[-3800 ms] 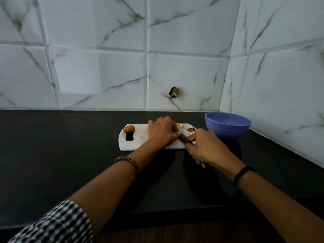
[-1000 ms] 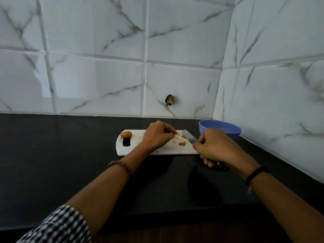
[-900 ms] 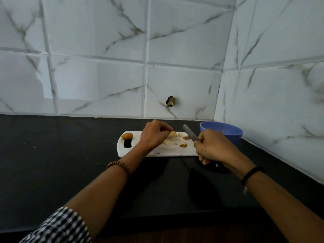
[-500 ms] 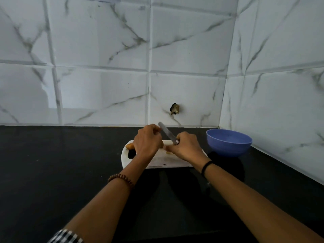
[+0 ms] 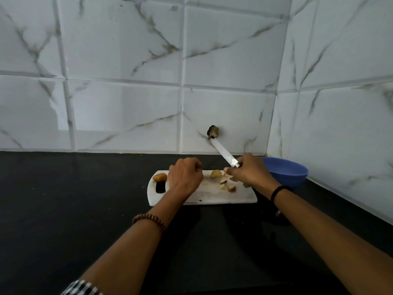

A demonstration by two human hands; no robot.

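Since 0.5 s ago: right hand [image 5: 251,174] has drawn off to the right, away from left hand [image 5: 185,177]; the two no longer meet over the board, and the food between them is uncovered.

Right hand: fingers wrapped round the handle of the knife [image 5: 223,153]. Blade is off the board, raised and slanting up and away to the left, tip toward the tiled wall [image 5: 234,60]. In this view the tip lies just under a dark hole [image 5: 213,132] in a tile.

Left hand: knuckles up, fingers curled under, resting on the left half of the white cutting board [image 5: 208,194]. Underside hidden; cannot tell whether it holds anything.

Cut pieces [image 5: 231,188]: several small yellowish chunks, loose on the board between the hands, closer to the right hand. One orange-brown whole piece [image 5: 160,177] sits apart at the board's left end, just above the handle slot.

Board lies flat on the black counter [image 5: 85,199]. Blue bowl [image 5: 291,177] stands on the counter behind the right wrist, near the board's right end. Bead bracelet [image 5: 148,219] on the left wrist.
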